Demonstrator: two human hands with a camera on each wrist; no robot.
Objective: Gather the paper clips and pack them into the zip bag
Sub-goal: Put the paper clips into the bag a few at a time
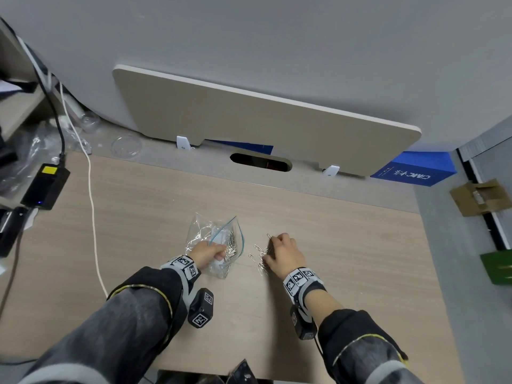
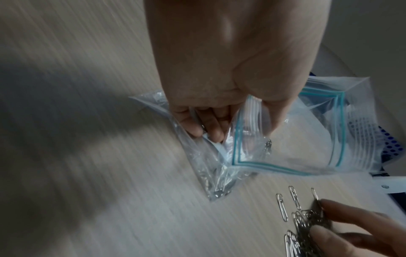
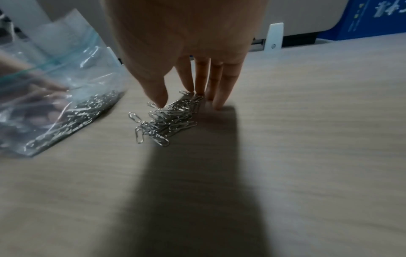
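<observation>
Sleeves (image 1: 133,309), dark grey, fill the near edge of the head view, each wrist carrying a band with black-and-white square markers; desk (image 1: 332,245), pale wood grain, bears everything below.

Left hand (image 1: 207,254): fingers (image 2: 211,127) curled into the mouth of the zip bag (image 1: 213,239), thumb pinching the blue-striped rim and holding it agape; bag clear, lying on the desk near centre, a good heap of clips already inside at its near end.

Right hand (image 1: 282,254): just right of the bag, fingers (image 3: 222,87) straight and pointing down, tips touching the desk and the far side of the loose paper clips (image 3: 167,121); thumb tip on the pile's left edge; nothing gripped; a few single clips lie apart to the pile's left, between pile and bag.

Surroundings: black power brick (image 1: 45,185) with yellow label, far left; white cable (image 1: 92,217) running from far to near along the left side; clear round dishes (image 1: 126,146) at the far left edge; beige screen panel (image 1: 263,117) across the far edge, oval cable slot (image 1: 260,162) below it; blue box (image 1: 415,169) far right; cardboard box (image 1: 479,196) and green item (image 1: 497,267) off the desk to the right.
</observation>
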